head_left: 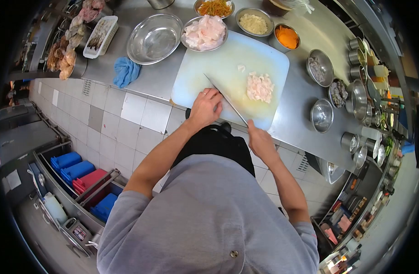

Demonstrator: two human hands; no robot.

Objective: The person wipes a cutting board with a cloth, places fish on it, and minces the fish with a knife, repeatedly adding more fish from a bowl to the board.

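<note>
My right hand grips the handle of a kitchen knife at the near edge of a white cutting board. The long blade slants up and left across the board. My left hand, with a ring on one finger, rests at the board's near edge beside the blade. Its fingers are curled in, and whatever lies under them is hidden. Right of the blade sits a pile of diced pale pink meat, with a small loose piece above it. A bowl of larger pale raw slices touches the board's far left corner.
Left of the board are an empty metal bowl, a blue cloth and a white basket. Beyond it stand a bowl of minced pale food and a container of orange slices. Metal bowls line the right side.
</note>
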